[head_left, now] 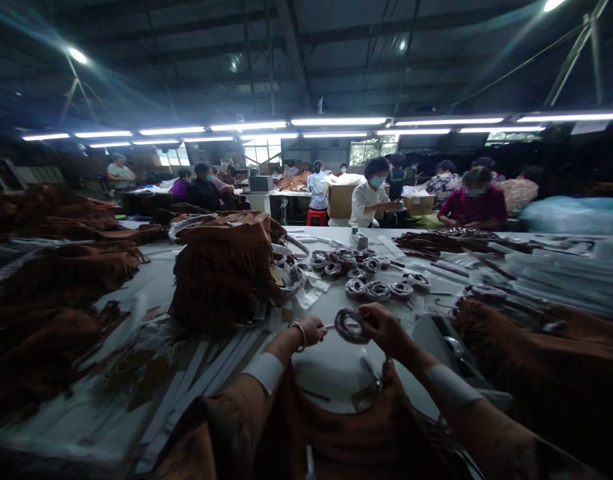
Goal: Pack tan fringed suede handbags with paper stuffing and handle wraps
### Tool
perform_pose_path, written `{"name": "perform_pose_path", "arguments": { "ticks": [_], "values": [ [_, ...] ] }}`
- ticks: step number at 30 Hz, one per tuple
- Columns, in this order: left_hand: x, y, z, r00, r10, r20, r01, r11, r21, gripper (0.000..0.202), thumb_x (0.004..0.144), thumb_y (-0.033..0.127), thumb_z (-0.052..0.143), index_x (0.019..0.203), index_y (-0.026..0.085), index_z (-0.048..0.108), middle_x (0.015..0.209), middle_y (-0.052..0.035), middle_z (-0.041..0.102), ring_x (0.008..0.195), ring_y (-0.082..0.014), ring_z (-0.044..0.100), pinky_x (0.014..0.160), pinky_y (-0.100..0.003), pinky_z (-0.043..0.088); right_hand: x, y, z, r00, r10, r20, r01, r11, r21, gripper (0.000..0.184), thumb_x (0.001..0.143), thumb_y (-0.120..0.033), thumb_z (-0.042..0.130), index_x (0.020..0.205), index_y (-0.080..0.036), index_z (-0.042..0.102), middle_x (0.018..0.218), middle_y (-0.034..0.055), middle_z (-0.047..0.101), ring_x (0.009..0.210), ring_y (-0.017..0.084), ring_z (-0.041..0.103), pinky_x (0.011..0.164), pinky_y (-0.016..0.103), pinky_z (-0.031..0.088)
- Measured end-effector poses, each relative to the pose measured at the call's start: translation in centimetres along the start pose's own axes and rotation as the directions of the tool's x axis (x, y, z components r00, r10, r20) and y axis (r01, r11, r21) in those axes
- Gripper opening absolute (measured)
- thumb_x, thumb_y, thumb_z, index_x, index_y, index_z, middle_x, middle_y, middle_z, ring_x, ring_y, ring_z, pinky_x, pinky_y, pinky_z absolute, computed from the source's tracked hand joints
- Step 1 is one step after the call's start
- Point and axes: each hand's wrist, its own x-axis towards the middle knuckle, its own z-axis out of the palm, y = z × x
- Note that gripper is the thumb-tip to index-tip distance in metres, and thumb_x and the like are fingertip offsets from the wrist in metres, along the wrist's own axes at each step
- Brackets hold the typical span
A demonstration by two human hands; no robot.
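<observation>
Over the table in front of me, my right hand [381,325] pinches the right edge of a plastic-wrapped coil [342,327], dark and pale in colour. My left hand [312,331], with a bracelet at the wrist, is closed on a thin white strip [330,326] that runs to the coil. Both forearms have a white band round them. Below my hands lies brown fringed fabric [336,417], close to my body. Similar wrapped coils [377,290] lie in a group beyond my hands.
A tall stack of brown fringed pieces [221,273] stands left of centre. More brown fabric [546,360] and a grey tape dispenser-like device [449,347] are on the right. Clear plastic sleeves [561,277] lie at far right. Across the table sit co-workers, one in white [366,203].
</observation>
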Motion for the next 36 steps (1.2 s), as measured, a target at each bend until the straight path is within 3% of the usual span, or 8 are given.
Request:
{"name": "perform_pose_path", "arguments": {
  "ticks": [4, 9, 12, 16, 21, 27, 32, 36],
  "values": [
    [-0.2, 1.4, -1.8, 0.992, 0.085, 0.089, -0.076, 0.992, -0.099, 0.058, 0.096, 0.050, 0.039, 0.086, 0.007, 0.076, 0.052, 0.0001, 0.051, 0.052, -0.0118, 0.043, 0.053, -0.024, 0.035, -3.6, -2.3, 1.0, 0.978, -0.204, 0.050, 0.201, 0.978, 0.063, 0.014, 0.081, -0.017, 0.057, 0.094, -0.020, 0.060, 0.095, 0.0061, 0.064, 0.086, 0.019, 0.059, 0.078, 0.030, 0.047],
    [-1.9, 3.2, -2.2, 0.977, 0.187, 0.106, -0.170, 0.973, -0.155, 0.044, 0.070, 0.050, 0.075, 0.087, 0.010, 0.075, 0.060, 0.0047, 0.053, 0.060, -0.0103, 0.044, 0.054, -0.021, 0.033, -3.8, -3.9, 2.0, 0.971, -0.237, -0.026, 0.237, 0.971, 0.023, 0.005, 0.086, -0.016, 0.054, 0.086, -0.021, 0.055, 0.091, 0.0066, 0.063, 0.084, 0.019, 0.059, 0.077, 0.030, 0.047],
    [-2.7, 3.5, -2.0, 0.983, 0.178, 0.044, -0.170, 0.974, -0.151, 0.039, 0.070, 0.046, 0.075, 0.087, 0.011, 0.074, 0.061, 0.0051, 0.052, 0.061, -0.0104, 0.045, 0.055, -0.020, 0.034, -3.8, -4.4, 1.6, 0.972, -0.224, -0.076, 0.223, 0.974, -0.024, 0.006, 0.091, -0.020, 0.051, 0.088, -0.020, 0.055, 0.092, 0.0083, 0.063, 0.084, 0.020, 0.060, 0.077, 0.030, 0.047],
    [-3.6, 3.6, -2.3, 0.981, 0.190, -0.042, -0.194, 0.973, -0.126, 0.037, 0.075, 0.043, 0.071, 0.096, 0.013, 0.074, 0.071, 0.0014, 0.063, 0.067, -0.0125, 0.051, 0.060, -0.022, 0.038, -4.4, -5.3, 0.0, 0.968, -0.229, -0.100, 0.196, 0.944, -0.267, 0.020, 0.094, -0.031, 0.051, 0.106, -0.019, 0.061, 0.109, 0.0143, 0.065, 0.100, 0.027, 0.059, 0.089, 0.038, 0.044],
    [-5.2, 4.9, -2.9, 0.938, 0.318, -0.141, -0.328, 0.943, -0.053, 0.037, 0.079, 0.046, 0.069, 0.098, 0.015, 0.073, 0.078, -0.0015, 0.068, 0.072, -0.0143, 0.056, 0.065, -0.023, 0.041, -3.7, -7.8, -1.7, 0.940, -0.341, -0.028, 0.289, 0.837, -0.465, 0.059, 0.087, -0.035, 0.062, 0.141, -0.017, 0.046, 0.143, 0.0198, 0.049, 0.137, 0.038, 0.035, 0.111, 0.052, 0.025],
    [-7.1, 6.5, -3.9, 0.931, 0.331, -0.153, -0.325, 0.944, 0.063, 0.038, 0.083, 0.050, 0.065, 0.099, 0.015, 0.067, 0.085, -0.0038, 0.066, 0.076, -0.0165, 0.056, 0.066, -0.025, 0.041, -2.5, -8.8, -0.1, 0.993, -0.062, 0.097, 0.101, 0.873, -0.476, 0.019, 0.094, -0.016, 0.045, 0.103, -0.013, 0.061, 0.096, 0.0146, 0.069, 0.085, 0.026, 0.062, 0.083, 0.039, 0.042],
    [-7.3, 7.4, -3.2, 0.960, 0.248, -0.131, -0.238, 0.968, 0.083, 0.033, 0.091, 0.047, 0.054, 0.098, 0.017, 0.063, 0.088, -0.0059, 0.068, 0.078, -0.0185, 0.059, 0.069, -0.027, 0.043, -3.3, -8.8, 1.1, 0.998, -0.048, 0.029, 0.056, 0.896, -0.440, 0.020, 0.092, -0.010, 0.042, 0.100, -0.013, 0.060, 0.091, 0.0154, 0.067, 0.079, 0.027, 0.062, 0.076, 0.040, 0.045],
    [-6.9, 7.3, -1.9, 0.956, 0.226, -0.189, -0.181, 0.957, 0.229, 0.023, 0.093, 0.039, 0.053, 0.088, 0.019, 0.062, 0.088, -0.0069, 0.069, 0.081, -0.0201, 0.061, 0.072, -0.028, 0.042, -3.1, -7.4, 0.0, 0.993, -0.088, 0.072, 0.109, 0.923, -0.368, 0.013, 0.094, -0.023, 0.051, 0.100, -0.019, 0.062, 0.096, 0.0075, 0.069, 0.084, 0.022, 0.063, 0.078, 0.033, 0.047]
  ]
}}
